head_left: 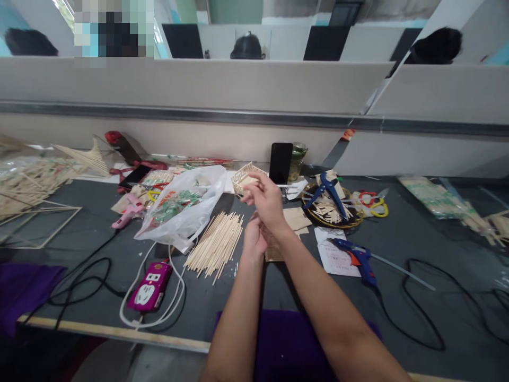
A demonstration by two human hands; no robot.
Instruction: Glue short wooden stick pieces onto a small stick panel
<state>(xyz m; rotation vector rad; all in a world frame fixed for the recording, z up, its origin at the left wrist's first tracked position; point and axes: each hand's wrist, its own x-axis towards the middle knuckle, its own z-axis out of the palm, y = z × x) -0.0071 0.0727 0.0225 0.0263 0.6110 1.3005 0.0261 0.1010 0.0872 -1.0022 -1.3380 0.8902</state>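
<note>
My left hand (255, 236) is closed at the left edge of a small panel of wooden sticks (275, 253), low over the table. Its fingertips are partly hidden behind my right wrist. My right hand (268, 200) is raised above the left, its fingers bent and spread, with nothing visible between them. Just behind those fingers is a wooden lattice piece (243, 178) with a stepped pattern, partly covered by the hand. A fanned pile of thin wooden sticks (218, 243) lies left of my hands. Flat wooden pieces (296, 218) lie to the right.
A blue glue gun (360, 260) rests by a paper sheet (338, 253) at right. Behind it, a basket (352, 220) holds sticks and blue-handled cutters (330, 193). At left are a plastic bag (207, 185), a purple power strip (150, 286), cables and a pink glue gun (129, 209).
</note>
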